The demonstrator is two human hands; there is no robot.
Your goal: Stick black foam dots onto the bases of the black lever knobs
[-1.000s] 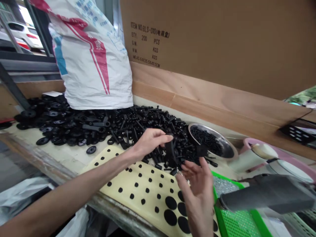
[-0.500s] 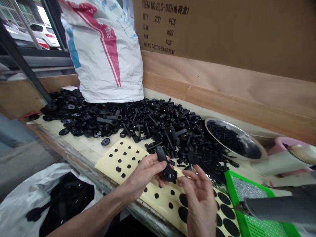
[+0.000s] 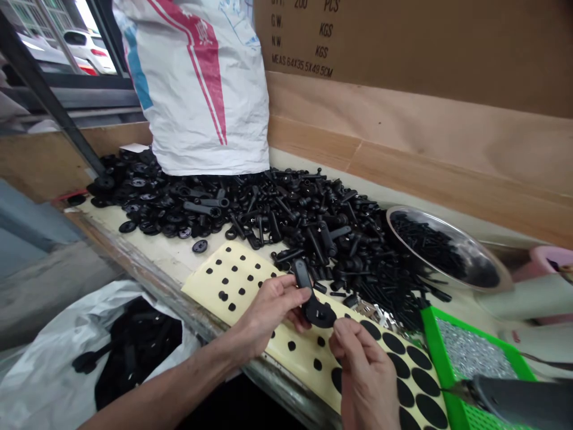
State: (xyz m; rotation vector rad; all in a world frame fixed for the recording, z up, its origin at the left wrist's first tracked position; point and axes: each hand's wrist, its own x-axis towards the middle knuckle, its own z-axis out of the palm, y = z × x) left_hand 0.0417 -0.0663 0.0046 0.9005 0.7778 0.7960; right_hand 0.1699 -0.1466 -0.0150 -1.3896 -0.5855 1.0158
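My left hand (image 3: 273,304) pinches a black plastic arm (image 3: 302,276) between thumb and fingers, above the yellow sheet. At the lower end of this arm is a round black disc (image 3: 321,315). My right hand (image 3: 364,364) has its thumb and forefinger closed at the disc's right edge, the other fingers curled in. Below both hands lies the yellow backing sheet (image 3: 250,304), with small black dots on its left part and large black round stickers (image 3: 405,364) on its right.
Behind the hands spreads a heap of black plastic parts (image 3: 286,209), with a white sack (image 3: 201,89) over it. A metal bowl of black pieces (image 3: 496,269), a green basket of small metal parts (image 3: 436,358) and a dark power screwdriver (image 3: 514,397) are right. A white bag (image 3: 40,364) stands lower left.
My right hand has closed from spread fingers to a pinch and met the disc's edge. The arm's disc end has turned more toward me. The whole view has shifted slightly.
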